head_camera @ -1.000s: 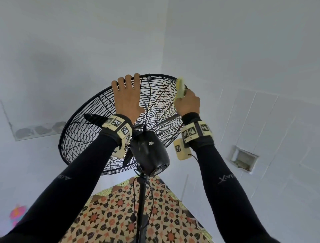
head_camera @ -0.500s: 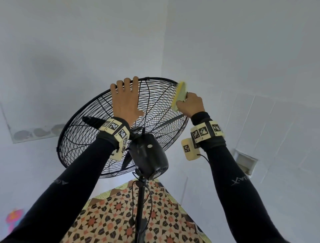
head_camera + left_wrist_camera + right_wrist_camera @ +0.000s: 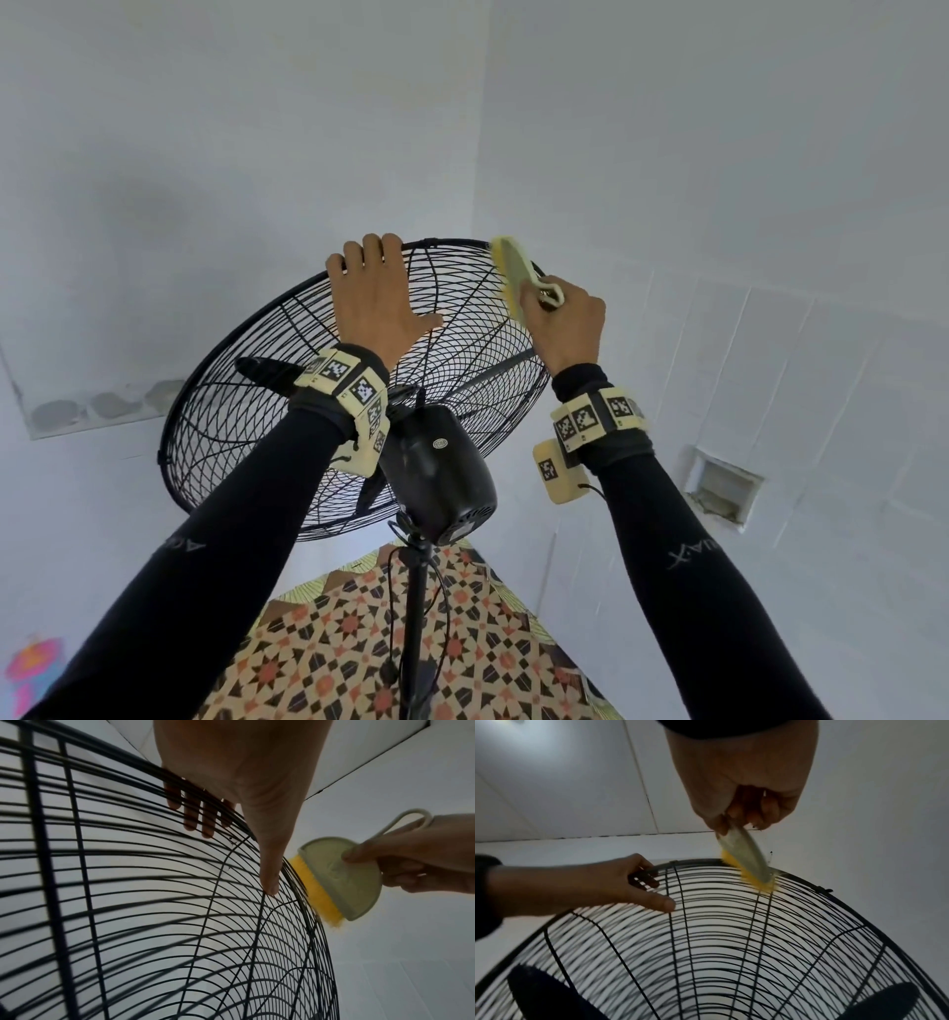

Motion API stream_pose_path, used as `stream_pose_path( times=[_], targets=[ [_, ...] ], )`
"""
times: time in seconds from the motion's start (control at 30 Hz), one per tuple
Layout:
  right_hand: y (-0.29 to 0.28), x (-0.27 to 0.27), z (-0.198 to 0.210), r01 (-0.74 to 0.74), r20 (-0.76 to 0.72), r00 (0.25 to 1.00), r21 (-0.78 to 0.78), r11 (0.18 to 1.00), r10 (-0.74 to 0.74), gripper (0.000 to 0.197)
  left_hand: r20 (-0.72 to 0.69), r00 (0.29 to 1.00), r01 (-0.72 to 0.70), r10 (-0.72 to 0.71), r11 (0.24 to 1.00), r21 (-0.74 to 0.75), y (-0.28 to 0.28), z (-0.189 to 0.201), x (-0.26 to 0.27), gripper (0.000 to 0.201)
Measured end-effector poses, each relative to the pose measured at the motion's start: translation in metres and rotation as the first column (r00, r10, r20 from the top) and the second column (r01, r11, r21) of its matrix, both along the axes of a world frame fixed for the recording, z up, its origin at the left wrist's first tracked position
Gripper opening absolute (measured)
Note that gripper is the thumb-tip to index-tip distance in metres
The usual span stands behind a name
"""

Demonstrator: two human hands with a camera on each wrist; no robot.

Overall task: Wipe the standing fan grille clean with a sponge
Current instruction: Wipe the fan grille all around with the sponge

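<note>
The black wire fan grille (image 3: 246, 437) is seen from behind, tilted upward. My left hand (image 3: 377, 293) grips its top rim: the fingers (image 3: 195, 815) curl over to the front side, and the thumb lies straight on the rear wires. My right hand (image 3: 565, 324) holds a yellow sponge (image 3: 511, 272) with a pale green plastic back and loop handle. The sponge presses against the upper right rim, its yellow side (image 3: 316, 892) on the wires. In the right wrist view, the sponge (image 3: 749, 866) meets the grille (image 3: 731, 943) just right of my left hand (image 3: 590, 886).
The black motor housing (image 3: 436, 473) sits between my forearms on a pole (image 3: 416, 616) with a hanging cord. Dark blades (image 3: 546, 994) show inside the cage. A patterned cloth (image 3: 334, 658) lies below. White walls meet in a corner behind; the right wall has a recess (image 3: 719, 488).
My left hand slid up from flat on the rear wires until its fingers hooked over the top rim. The sponge moved up the right rim toward the top.
</note>
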State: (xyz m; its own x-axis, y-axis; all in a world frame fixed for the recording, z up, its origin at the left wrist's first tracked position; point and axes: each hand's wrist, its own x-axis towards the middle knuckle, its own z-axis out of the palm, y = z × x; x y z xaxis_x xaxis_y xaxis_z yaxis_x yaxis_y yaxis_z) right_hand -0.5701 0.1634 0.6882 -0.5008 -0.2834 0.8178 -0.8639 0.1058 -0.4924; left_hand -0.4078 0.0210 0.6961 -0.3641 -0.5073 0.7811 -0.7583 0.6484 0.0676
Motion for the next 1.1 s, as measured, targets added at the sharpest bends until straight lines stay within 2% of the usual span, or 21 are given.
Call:
stream_pose_path(
  times=[0.1,0.23,0.37,0.43,0.5,0.53,0.6,0.63,0.67,0.7,0.77,0.83,0.93,1.03,1.07,1.1],
  targets=[
    [-0.001,-0.011,-0.005,0.113,0.004,0.994,0.005,0.994,-0.113,0.028,-0.005,1.000,0.003,-0.004,1.000,-0.010,-0.004,-0.001,0.005,0.103],
    [-0.005,-0.026,0.005,0.087,0.091,0.992,-0.028,0.996,-0.084,0.029,-0.004,1.000,0.011,-0.011,0.999,-0.033,-0.003,-0.003,0.005,0.101],
    [-0.019,-0.012,0.009,0.045,-0.020,0.999,-0.032,0.998,-0.046,0.022,-0.019,0.999,0.027,-0.028,0.999,-0.047,-0.001,-0.005,0.003,0.100],
    [-0.024,0.011,0.006,-0.042,-0.121,0.992,-0.117,0.992,0.028,0.021,-0.030,0.999,0.024,-0.025,0.998,-0.051,-0.004,-0.005,0.005,0.101],
    [-0.023,0.038,0.004,-0.207,-0.222,0.958,-0.105,0.973,0.180,0.021,-0.024,1.000,0.015,-0.017,0.997,-0.072,-0.008,-0.007,0.008,0.104],
    [-0.023,0.043,0.004,-0.288,-0.224,0.938,-0.074,0.955,0.265,0.021,-0.014,1.000,0.014,-0.015,0.997,-0.081,-0.008,-0.008,0.009,0.106],
    [-0.018,0.040,0.013,-0.410,-0.072,0.912,-0.101,0.907,0.404,0.022,0.006,1.000,0.017,-0.017,0.995,-0.094,-0.007,-0.010,0.010,0.108],
    [-0.017,0.031,0.018,-0.403,0.018,0.911,-0.163,0.900,0.411,0.023,0.015,1.000,0.021,-0.019,0.995,-0.096,-0.006,-0.010,0.010,0.109],
    [-0.017,0.020,0.023,-0.321,0.085,0.934,-0.219,0.921,0.346,0.023,0.024,0.999,0.023,-0.021,0.995,-0.096,-0.004,-0.010,0.010,0.109],
    [-0.017,0.008,0.027,-0.173,0.118,0.972,-0.234,0.957,0.204,0.025,0.032,0.999,0.023,-0.020,0.996,-0.091,-0.003,-0.009,0.010,0.109],
    [-0.021,-0.008,0.031,0.100,0.139,0.987,-0.119,0.988,-0.083,0.029,0.031,0.999,0.025,-0.023,0.997,-0.073,-0.003,-0.008,0.011,0.109],
    [-0.028,-0.007,0.029,0.141,0.092,0.985,0.049,0.989,-0.145,0.030,0.027,0.999,0.030,-0.029,0.997,-0.065,-0.003,-0.008,0.012,0.109],
    [-0.038,0.007,0.028,0.052,-0.063,0.997,0.065,0.997,-0.048,0.036,0.016,1.000,0.012,-0.011,0.997,-0.072,-0.006,-0.009,0.012,0.109],
    [-0.036,0.025,0.033,-0.243,-0.203,0.950,-0.008,0.970,0.236,0.037,0.009,1.000,0.008,-0.007,0.996,-0.093,-0.008,-0.010,0.011,0.109],
    [-0.034,0.027,0.034,-0.285,-0.215,0.938,-0.038,0.958,0.271,0.035,0.013,1.000,0.011,-0.010,0.995,-0.097,-0.008,-0.011,0.010,0.109],
    [-0.033,0.025,0.036,-0.261,-0.188,0.952,-0.083,0.962,0.242,0.034,0.017,1.000,0.017,-0.015,0.995,-0.099,-0.006,-0.010,0.009,0.109]
  ],
)
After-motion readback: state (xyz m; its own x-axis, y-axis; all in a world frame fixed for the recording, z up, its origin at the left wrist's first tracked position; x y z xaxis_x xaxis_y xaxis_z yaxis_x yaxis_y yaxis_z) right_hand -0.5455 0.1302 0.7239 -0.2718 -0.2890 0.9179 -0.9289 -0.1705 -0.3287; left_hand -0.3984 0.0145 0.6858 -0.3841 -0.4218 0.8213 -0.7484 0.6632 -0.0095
